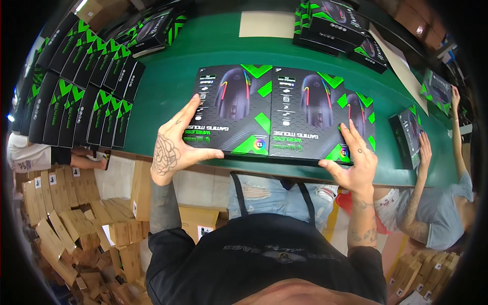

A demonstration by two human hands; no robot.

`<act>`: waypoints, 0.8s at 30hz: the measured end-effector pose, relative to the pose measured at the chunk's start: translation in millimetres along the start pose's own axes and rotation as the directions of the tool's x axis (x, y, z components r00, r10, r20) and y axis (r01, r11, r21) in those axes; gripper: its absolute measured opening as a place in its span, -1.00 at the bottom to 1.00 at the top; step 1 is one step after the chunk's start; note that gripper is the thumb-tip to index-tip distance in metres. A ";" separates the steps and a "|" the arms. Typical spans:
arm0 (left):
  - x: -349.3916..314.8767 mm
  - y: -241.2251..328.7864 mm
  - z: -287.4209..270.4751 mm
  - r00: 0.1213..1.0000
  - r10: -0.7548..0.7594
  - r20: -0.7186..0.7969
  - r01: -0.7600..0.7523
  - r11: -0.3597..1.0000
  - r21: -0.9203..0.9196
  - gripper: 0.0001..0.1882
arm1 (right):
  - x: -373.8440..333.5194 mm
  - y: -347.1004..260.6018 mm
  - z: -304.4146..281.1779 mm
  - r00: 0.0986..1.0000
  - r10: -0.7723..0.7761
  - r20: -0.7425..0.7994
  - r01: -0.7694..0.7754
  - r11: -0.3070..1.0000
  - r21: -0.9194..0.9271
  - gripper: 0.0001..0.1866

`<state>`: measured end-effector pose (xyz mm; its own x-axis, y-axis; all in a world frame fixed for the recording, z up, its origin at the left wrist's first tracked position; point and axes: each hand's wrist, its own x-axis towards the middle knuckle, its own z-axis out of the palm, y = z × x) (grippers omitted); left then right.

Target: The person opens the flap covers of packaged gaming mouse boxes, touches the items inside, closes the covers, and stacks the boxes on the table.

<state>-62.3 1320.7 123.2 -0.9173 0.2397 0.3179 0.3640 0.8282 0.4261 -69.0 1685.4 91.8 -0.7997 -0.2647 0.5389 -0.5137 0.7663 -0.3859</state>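
Two black-and-green gaming mouse boxes, the left box (pixel 239 114) and the middle box (pixel 300 122), lie face up side by side near the table's front edge. A third mouse box (pixel 363 104) shows partly, beside and lower than the middle box's right edge. My left hand (pixel 174 143) grips the left box, fingers along its left side and thumb on its front edge. Closed around the right front corner of the middle box, my right hand (pixel 359 163) has its fingertips on the top and its thumb on the front edge. It hides part of the third box.
Stacks of similar boxes (pixel 76 96) stand at the left of the green table (pixel 213 46), with another stack (pixel 330 28) at the far right. At right, a co-worker's hands (pixel 425 148) touch more boxes. Brown cartons (pixel 107 223) fill the floor at lower left.
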 end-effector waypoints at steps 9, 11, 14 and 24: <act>-5.3 38.6 36.8 0.873 -0.133 -0.470 -0.104 0.889 -0.445 -0.01 | -12.8 2.3 -0.9 0.939 0.258 -0.228 -0.234 0.964 0.125 -0.86; 2.6 53.4 42.9 0.947 0.152 -0.282 -0.204 0.965 -0.165 -0.28 | -1.6 -6.4 8.7 0.891 0.358 -0.279 -0.292 0.923 0.251 -0.91; 14.1 56.6 63.7 0.928 0.314 -0.203 -0.286 0.946 0.154 -0.33 | 2.3 1.7 15.4 0.884 0.337 -0.323 -0.273 0.935 0.227 -0.92; 44.1 64.5 52.2 0.881 0.328 -0.342 -0.271 0.941 0.204 -0.31 | 30.3 -7.8 -0.5 0.942 0.171 -0.290 -0.141 0.983 0.121 -0.92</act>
<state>-87.7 1411.2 120.5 -0.6332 0.3097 0.7093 0.5584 0.8174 0.1416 -89.0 1671.7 111.5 -0.7506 0.0512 0.6587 -0.4299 0.7193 -0.5457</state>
